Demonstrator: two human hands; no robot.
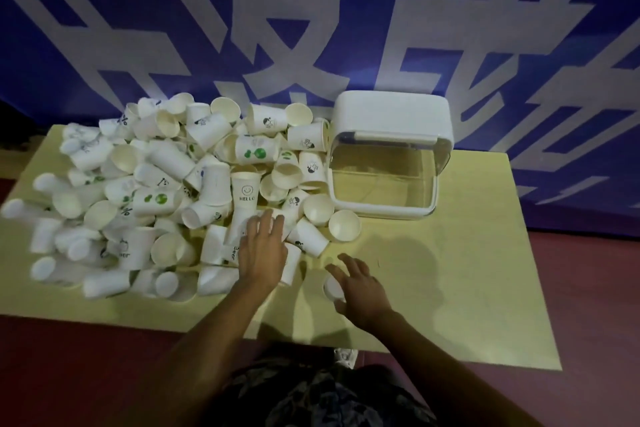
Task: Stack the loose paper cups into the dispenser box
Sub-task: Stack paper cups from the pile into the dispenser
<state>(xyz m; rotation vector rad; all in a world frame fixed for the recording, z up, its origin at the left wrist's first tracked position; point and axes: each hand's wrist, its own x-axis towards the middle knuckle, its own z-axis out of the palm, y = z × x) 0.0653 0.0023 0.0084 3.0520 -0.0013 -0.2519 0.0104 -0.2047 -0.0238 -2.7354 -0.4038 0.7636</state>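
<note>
Paper cups (166, 191) still loose; my left hand (262, 250) spread open on them, right hand (360, 288) cupping one; empty dispenser box (384, 163) at 1 o'clock.

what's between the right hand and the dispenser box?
In the head view, mostly bare table separates the right hand from the dispenser box; one open cup lies at the left edge of that stretch.

We see dim light from above; the hands (263, 250) cast soft shadows. Edges bend, and details blur slightly.
</note>
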